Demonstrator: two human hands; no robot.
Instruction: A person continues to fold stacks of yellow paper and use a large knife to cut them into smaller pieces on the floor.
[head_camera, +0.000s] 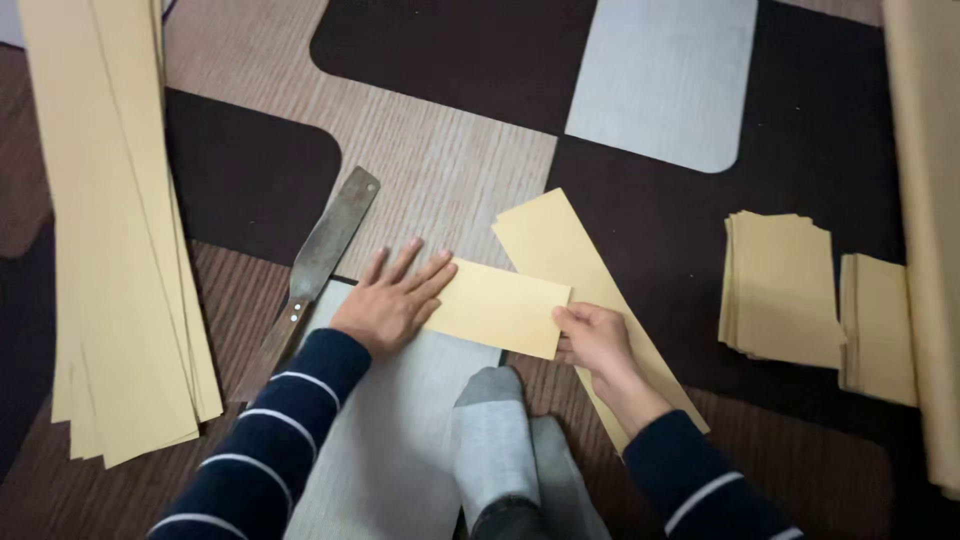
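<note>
On a patchwork carpet (450, 170), the left hand (385, 305) presses flat, fingers spread, on a folded yellow paper piece (500, 308); the right hand (595, 340) pinches its right edge. A long paper strip (560, 245) lies beneath, a long knife (320, 260) just left, folded stacks (785, 290) toward the right edge.

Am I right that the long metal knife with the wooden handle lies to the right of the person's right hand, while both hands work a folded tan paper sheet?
Not quite. The head view shows the long metal knife with the wooden handle lying on the carpet just left of the left hand. The rest holds: the left hand presses the folded tan paper sheet flat, and the right hand pinches its right edge.
</note>
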